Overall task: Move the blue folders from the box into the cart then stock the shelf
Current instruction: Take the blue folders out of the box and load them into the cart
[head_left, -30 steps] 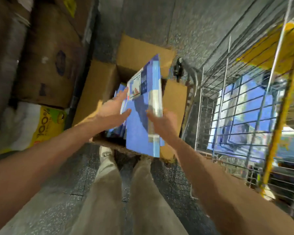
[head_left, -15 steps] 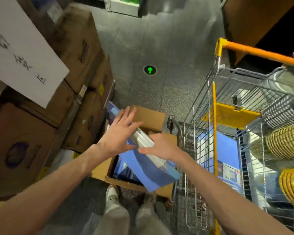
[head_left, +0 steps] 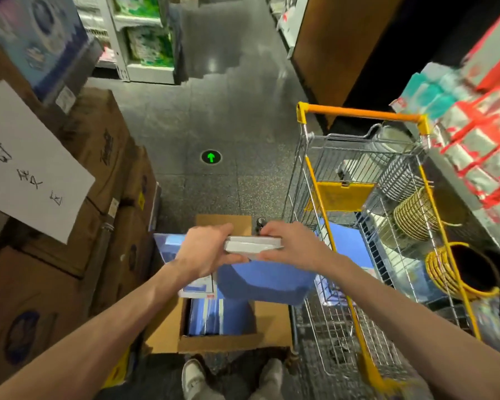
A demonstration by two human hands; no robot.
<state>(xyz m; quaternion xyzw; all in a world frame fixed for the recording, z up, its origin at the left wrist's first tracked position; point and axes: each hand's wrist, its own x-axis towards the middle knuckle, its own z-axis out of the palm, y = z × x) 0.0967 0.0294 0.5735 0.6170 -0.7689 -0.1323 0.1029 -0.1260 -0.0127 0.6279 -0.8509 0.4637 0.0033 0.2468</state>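
Observation:
A stack of blue folders [head_left: 264, 277] hangs above the open cardboard box [head_left: 228, 340], its white top edge up. My left hand [head_left: 205, 251] grips the stack's left end and my right hand [head_left: 290, 245] grips its right end. More blue folders [head_left: 218, 317] remain standing inside the box on the floor. To the right stands the wire cart [head_left: 312, 180] with an orange handle; blue folders [head_left: 348, 246] lie in its basket.
Stacked brown cartons [head_left: 104, 157] with a white paper sign [head_left: 26, 168] line the left. Shelves with wrapped red and silver packs [head_left: 479, 145] run along the right. Yellow baskets [head_left: 459, 269] sit beside the cart. Dark floor with a green arrow [head_left: 211, 157] lies ahead.
The stack has risen out of the box and turned level. My left hand went from flat against it to gripping its left end. The view has lifted toward the aisle.

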